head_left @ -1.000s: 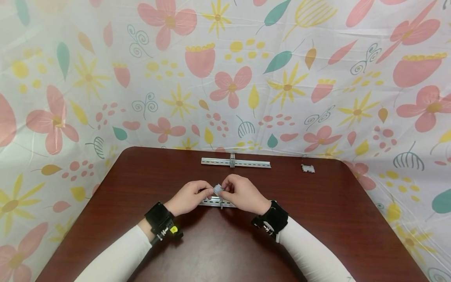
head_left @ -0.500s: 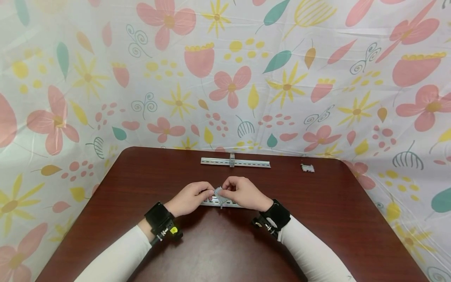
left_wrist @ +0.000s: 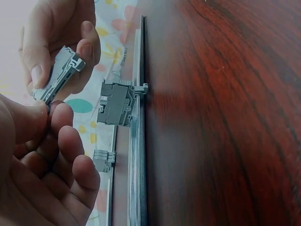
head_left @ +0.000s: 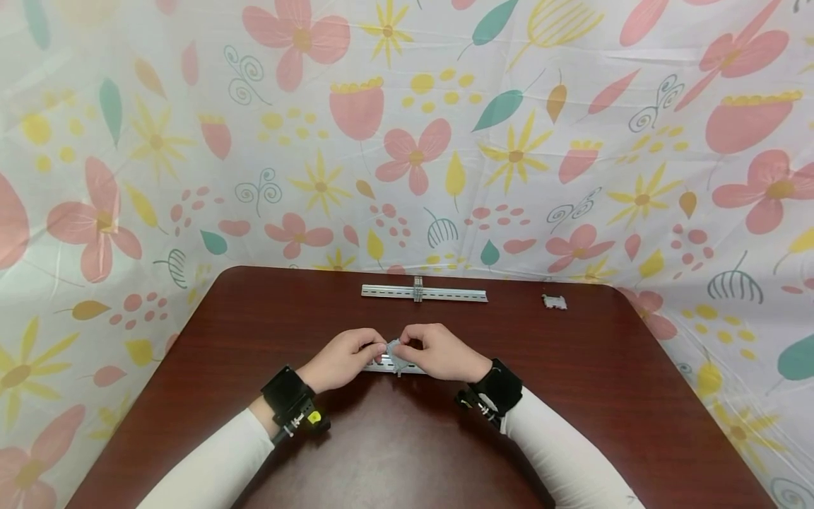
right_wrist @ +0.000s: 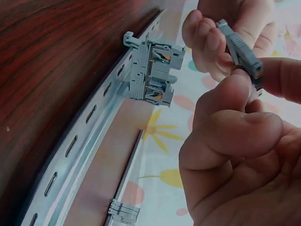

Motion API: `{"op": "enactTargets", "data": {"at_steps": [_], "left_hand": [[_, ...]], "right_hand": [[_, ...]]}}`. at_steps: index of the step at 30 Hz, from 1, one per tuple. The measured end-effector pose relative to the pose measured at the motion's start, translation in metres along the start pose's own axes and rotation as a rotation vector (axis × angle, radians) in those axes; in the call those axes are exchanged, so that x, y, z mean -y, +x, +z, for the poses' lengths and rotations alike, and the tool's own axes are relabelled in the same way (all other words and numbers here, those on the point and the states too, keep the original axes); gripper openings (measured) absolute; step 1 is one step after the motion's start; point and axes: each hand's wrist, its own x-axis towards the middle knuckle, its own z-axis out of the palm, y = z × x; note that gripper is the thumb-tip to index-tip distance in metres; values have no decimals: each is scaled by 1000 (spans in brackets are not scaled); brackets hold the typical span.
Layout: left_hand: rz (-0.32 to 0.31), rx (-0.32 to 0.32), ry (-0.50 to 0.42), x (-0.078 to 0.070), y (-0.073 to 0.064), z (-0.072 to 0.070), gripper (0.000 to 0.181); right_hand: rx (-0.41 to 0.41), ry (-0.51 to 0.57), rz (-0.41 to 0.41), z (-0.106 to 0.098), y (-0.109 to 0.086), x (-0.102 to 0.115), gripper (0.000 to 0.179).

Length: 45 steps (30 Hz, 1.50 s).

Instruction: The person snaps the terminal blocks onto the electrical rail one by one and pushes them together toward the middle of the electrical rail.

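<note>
A grey DIN-rail terminal block (left_wrist: 59, 75) is held up between both hands over the near slotted metal rail (head_left: 379, 365). My left hand (head_left: 341, 359) pinches one end of it with thumb and forefinger, the other fingers loosely bent. The opposite end sits between the thumb and fingers of my right hand (head_left: 443, 353). A second terminal block (right_wrist: 155, 73) is clipped on the near rail just below the hands, with orange bits showing on its side. Fingers cover part of the held block in each wrist view.
Toward the back of the brown table (head_left: 286, 304) lies another metal rail (head_left: 454, 294), with a cluster of terminal blocks (head_left: 417, 288) on it. A loose grey piece (head_left: 555, 302) lies at the back right. A flowered curtain (head_left: 407, 212) hangs behind the table.
The held terminal block has turned and come slightly lower, overlapping the near rail more. My right hand has shifted down a little; my left hand has stayed almost still.
</note>
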Motion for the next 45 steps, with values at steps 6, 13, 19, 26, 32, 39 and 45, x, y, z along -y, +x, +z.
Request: {"op": "enactTargets", "data": {"at_steps": [6,13,19,26,32,39,45], "left_hand": [[-20,-33,0,-2,-1,0,14],[-55,-60,70,2,-1,-2,21],[-1,-49,230,8,0,0,25],[36,-48,394,14,0,0,25],[17,-17,432,15,-1,0,31],[-6,19,432,12,-2,0,33],[-13,34,431,12,-3,0,30]], "right_hand": [[-3,-5,-4,0,0,-2,20],[-73,-20,38,-5,1,-6,26],[-121,-38,130,-7,2,-10,32],[-101,-45,213,-6,2,-15,38],[-92,-67,256,-2,5,-19,42],[-64,-113,315,2,9,-17,45],[-55,-140,357,4,12,-12,47]]}}
